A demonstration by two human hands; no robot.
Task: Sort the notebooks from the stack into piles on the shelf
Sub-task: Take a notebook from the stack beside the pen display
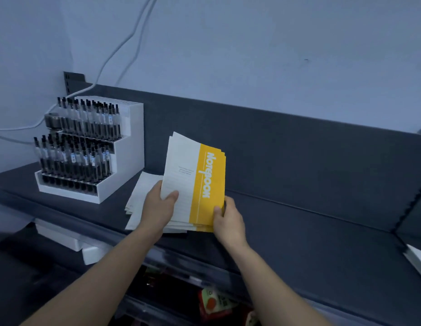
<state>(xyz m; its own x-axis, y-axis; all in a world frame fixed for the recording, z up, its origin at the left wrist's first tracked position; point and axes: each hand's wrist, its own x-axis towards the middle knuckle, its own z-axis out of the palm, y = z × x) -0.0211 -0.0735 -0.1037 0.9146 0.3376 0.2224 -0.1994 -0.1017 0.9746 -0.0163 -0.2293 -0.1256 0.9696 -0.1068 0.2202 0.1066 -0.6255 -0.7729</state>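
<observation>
Holding a bundle of notebooks (195,180) with both hands, the person has it raised and tilted above the dark shelf (299,220), near the front edge and somewhat left of the middle. The top cover is white with a yellow band on its right side, and white lettering runs along this band. The left hand (157,208) grips the lower left edge of the bundle, with fingers curled behind it and the thumb pressed on the white cover. The right hand (228,220) pinches the lower right corner on the yellow part, with the thumb in front. Under the bundle and to its left, a flat pile (140,194) of pale notebooks lies on the shelf, close to the front edge. Toward the left end of the shelf stands a white stepped pen stand (127,161) full of dark pens, near the pile. White cables (124,43) hang on the wall behind
</observation>
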